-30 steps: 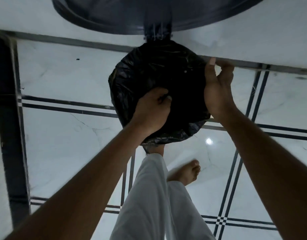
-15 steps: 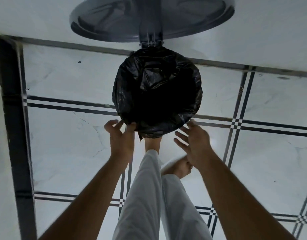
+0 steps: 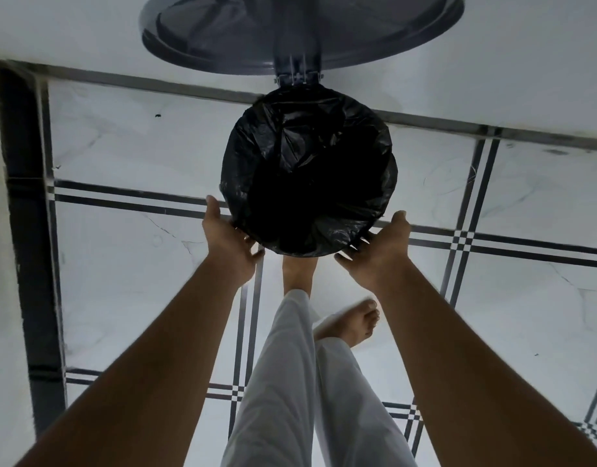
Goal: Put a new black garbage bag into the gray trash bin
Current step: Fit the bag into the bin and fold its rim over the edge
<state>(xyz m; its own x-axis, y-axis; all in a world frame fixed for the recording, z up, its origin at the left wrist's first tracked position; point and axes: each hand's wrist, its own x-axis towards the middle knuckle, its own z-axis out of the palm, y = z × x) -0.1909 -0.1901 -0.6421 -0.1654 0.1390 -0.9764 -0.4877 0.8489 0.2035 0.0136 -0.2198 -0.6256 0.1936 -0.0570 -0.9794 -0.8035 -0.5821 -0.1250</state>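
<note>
Head view: crinkled glossy black garbage bag [image 3: 307,170].

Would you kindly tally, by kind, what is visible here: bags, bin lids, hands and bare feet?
Black garbage bags: 1, the black garbage bag lining the bin
Bin lids: 1, the gray lid raised open
Hands: 2, left hand, right hand
Bare feet: 2, and
Total: 6

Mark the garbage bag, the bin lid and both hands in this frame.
black garbage bag [image 3: 307,136]: head view, crinkled plastic inside the far rim.
bin lid [image 3: 223,25]: head view, raised lid's underside.
left hand [image 3: 228,246]: head view, back of hand.
right hand [image 3: 381,251]: head view, back of hand.
</note>
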